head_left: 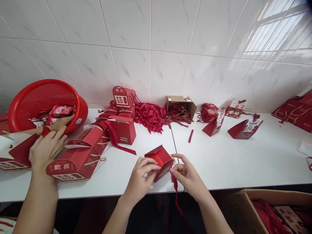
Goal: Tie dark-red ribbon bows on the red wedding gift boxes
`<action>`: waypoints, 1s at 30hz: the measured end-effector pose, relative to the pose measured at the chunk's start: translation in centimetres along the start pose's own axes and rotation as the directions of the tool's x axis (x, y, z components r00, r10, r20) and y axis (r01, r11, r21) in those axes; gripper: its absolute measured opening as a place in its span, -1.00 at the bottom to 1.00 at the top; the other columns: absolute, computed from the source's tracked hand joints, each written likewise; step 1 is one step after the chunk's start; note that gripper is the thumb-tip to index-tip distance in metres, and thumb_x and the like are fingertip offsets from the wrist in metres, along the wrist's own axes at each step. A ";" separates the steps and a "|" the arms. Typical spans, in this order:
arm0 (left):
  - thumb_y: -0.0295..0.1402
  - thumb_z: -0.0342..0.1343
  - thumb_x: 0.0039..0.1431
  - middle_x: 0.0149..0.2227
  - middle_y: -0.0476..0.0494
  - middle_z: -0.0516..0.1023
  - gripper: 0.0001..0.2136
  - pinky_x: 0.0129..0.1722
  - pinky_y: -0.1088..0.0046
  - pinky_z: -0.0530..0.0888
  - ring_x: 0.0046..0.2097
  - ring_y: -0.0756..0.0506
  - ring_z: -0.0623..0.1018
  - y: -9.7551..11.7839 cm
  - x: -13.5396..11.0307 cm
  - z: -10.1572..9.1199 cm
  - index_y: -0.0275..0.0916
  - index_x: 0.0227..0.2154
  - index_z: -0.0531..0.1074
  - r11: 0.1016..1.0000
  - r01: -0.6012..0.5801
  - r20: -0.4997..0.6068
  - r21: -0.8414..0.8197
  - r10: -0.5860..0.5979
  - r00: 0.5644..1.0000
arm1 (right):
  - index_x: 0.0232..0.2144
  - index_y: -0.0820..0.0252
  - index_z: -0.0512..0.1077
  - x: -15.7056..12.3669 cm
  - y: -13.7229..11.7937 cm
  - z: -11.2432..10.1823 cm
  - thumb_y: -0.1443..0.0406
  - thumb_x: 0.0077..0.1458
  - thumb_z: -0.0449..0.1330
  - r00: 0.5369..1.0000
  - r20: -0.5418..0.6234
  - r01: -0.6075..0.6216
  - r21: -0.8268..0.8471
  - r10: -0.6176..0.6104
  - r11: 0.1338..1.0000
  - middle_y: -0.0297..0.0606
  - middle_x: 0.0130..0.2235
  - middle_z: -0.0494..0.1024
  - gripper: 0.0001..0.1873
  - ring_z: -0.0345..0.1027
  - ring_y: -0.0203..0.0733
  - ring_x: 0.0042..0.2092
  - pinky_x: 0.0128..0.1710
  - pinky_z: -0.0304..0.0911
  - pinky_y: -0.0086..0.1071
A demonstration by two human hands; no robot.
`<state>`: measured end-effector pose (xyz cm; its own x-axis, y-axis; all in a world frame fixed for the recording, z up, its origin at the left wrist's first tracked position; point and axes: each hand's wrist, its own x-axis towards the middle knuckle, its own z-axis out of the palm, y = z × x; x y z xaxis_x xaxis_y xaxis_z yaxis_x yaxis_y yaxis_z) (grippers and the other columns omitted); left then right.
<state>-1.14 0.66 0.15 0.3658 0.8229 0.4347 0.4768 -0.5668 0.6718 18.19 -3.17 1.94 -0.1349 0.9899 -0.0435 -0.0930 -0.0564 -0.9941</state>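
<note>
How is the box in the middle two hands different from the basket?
The basket is big; the box is small. The basket is round with tiny holes, but the box has flat panels. The basket sits on the table, while the person's left hand holds the box. Both are red.

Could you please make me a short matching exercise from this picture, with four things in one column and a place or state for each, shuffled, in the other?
Things
1. Camera wearer's left hand
2. Camera wearer's right hand
3. Red basket
4. Pile of red ribbon

Places and states
A. Beside an open cardboard box near the tiled wall
B. Pinching a ribbon strip that hangs past the table edge
C. Tilted, with packets inside
D. Holding a small red box

Right pairs: 1-D, 2-B, 3-C, 4-A
</note>
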 end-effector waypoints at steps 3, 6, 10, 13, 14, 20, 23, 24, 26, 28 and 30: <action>-0.44 0.15 0.12 -0.16 -0.15 0.39 -0.84 -0.07 0.22 0.40 -0.06 -0.16 0.35 0.1 0.3 0.3 -0.06 -0.28 0.55 0.989 -0.039 -0.079 0.142 0.050 0.996 | -0.01 0.10 0.14 0.6 0.5 -0.1 0.10 0.12 0.18 0.998 0.038 -0.041 0.020 0.040 0.999 -0.49 -0.54 0.34 -0.54 0.23 -0.33 -0.49 -0.43 0.17 -0.41; -0.45 0.13 0.12 0.07 -0.19 0.28 -0.77 0.04 0.03 0.29 0.08 -0.25 0.25 0.3 0.9 0.5 -0.04 -0.19 0.52 0.961 -0.078 -0.077 0.265 0.102 0.992 | -0.07 0.10 0.14 1.0 0.6 -0.4 0.09 0.12 0.18 0.999 0.030 -0.046 0.018 0.046 0.999 -0.53 -0.57 0.30 -0.58 0.14 -0.38 -0.54 -0.49 0.11 -0.45; -0.47 0.03 0.19 0.25 -0.12 0.12 -0.72 0.08 -0.04 0.21 0.18 -0.31 0.15 0.7 1.7 0.6 0.00 -0.13 0.49 0.936 -0.146 0.034 0.320 0.143 0.989 | -0.08 0.09 0.12 1.5 0.6 -0.5 0.09 0.08 0.20 0.998 0.039 -0.050 0.000 0.050 0.999 -0.56 -0.57 0.26 -0.55 0.09 -0.39 -0.55 -0.52 0.05 -0.47; -0.50 -0.01 0.20 0.26 -0.09 0.13 -0.67 0.07 -0.04 0.21 0.18 -0.31 0.14 0.8 2.1 0.6 0.02 -0.10 0.48 0.934 -0.160 0.080 0.319 0.142 0.987 | -0.08 0.11 0.13 1.9 0.5 -0.4 0.10 0.09 0.19 1.000 0.021 -0.015 -0.038 0.016 0.999 -0.57 -0.57 0.22 -0.57 0.05 -0.39 -0.55 -0.52 0.02 -0.47; -0.52 -0.02 0.19 0.26 -0.08 0.14 -0.65 0.07 -0.04 0.21 0.18 -0.31 0.13 0.8 2.2 0.7 0.03 -0.09 0.48 0.935 -0.163 0.090 0.315 0.142 0.986 | -0.08 0.11 0.13 2.1 0.5 -0.4 0.11 0.10 0.18 1.000 0.006 0.000 -0.060 0.000 0.998 -0.57 -0.56 0.22 -0.58 0.04 -0.39 -0.54 -0.52 0.00 -0.47; -0.55 0.00 0.14 0.21 -0.04 0.27 -0.69 0.06 -0.02 0.20 0.16 -0.30 0.17 0.7 2.8 1.2 -0.01 -0.26 0.55 0.939 -0.162 0.059 0.303 0.151 0.987 | -0.08 0.12 0.15 2.5 0.4 -0.5 0.13 0.13 0.14 0.999 -0.025 0.040 -0.202 -0.046 0.979 -0.52 -0.55 0.29 -0.62 0.09 -0.34 -0.51 -0.49 0.03 -0.43; -0.53 0.04 0.12 0.13 -0.07 0.37 -0.76 0.04 0.00 0.20 0.14 -0.31 0.19 0.8 3.0 1.3 -0.07 -0.38 0.57 0.928 -0.160 -0.018 0.337 0.177 0.984 | -0.07 0.12 0.19 2.4 0.3 -0.6 0.13 0.12 0.15 0.994 -0.072 0.059 -0.322 -0.086 0.945 -0.46 -0.51 0.36 -0.62 0.18 -0.29 -0.48 -0.41 0.14 -0.38; -0.52 0.06 0.12 0.10 -0.08 0.40 -0.78 0.03 0.00 0.20 0.13 -0.31 0.21 0.9 3.1 1.3 -0.07 -0.39 0.57 0.923 -0.160 -0.053 0.351 0.191 0.980 | -0.05 0.12 0.21 2.4 0.2 -0.6 0.12 0.12 0.16 0.988 -0.099 0.074 -0.377 -0.119 0.923 -0.43 -0.47 0.37 -0.61 0.20 -0.28 -0.46 -0.38 0.17 -0.36; -0.48 0.09 0.12 0.05 -0.11 0.44 -0.81 0.02 0.02 0.21 0.10 -0.31 0.23 1.4 3.3 1.0 -0.06 -0.40 0.58 0.911 -0.170 -0.124 0.375 0.231 0.965 | -0.02 0.10 0.28 2.4 0.0 -0.7 0.10 0.10 0.17 0.968 -0.136 0.118 -0.488 -0.209 0.865 -0.33 -0.36 0.38 -0.57 0.22 -0.25 -0.40 -0.33 0.22 -0.32; -0.46 0.12 0.11 0.00 -0.12 0.47 -0.82 0.02 0.03 0.21 0.09 -0.30 0.26 2.1 3.7 0.5 -0.04 -0.39 0.58 0.900 -0.199 -0.182 0.389 0.286 0.941 | -0.04 0.07 0.37 2.6 -0.4 -0.7 0.10 0.10 0.17 0.951 -0.110 0.184 -0.547 -0.288 0.816 -0.26 -0.27 0.36 -0.61 0.23 -0.24 -0.35 -0.32 0.23 -0.32; -0.45 0.15 0.09 -0.04 -0.12 0.49 -0.83 0.04 0.05 0.21 0.08 -0.29 0.28 3.0 4.1 -0.2 -0.03 -0.40 0.59 0.887 -0.236 -0.231 0.396 0.345 0.910 | -0.18 0.08 0.46 2.9 -1.0 -0.6 0.13 0.13 0.15 0.940 -0.051 0.263 -0.524 -0.338 0.810 -0.23 -0.24 0.36 -0.75 0.26 -0.22 -0.30 -0.34 0.24 -0.35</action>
<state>1.64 2.36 4.07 0.3126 0.5616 0.7661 0.6530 -0.7127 0.2561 18.45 -0.19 2.79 -0.0455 0.9559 0.2901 0.4058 0.2830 -0.8690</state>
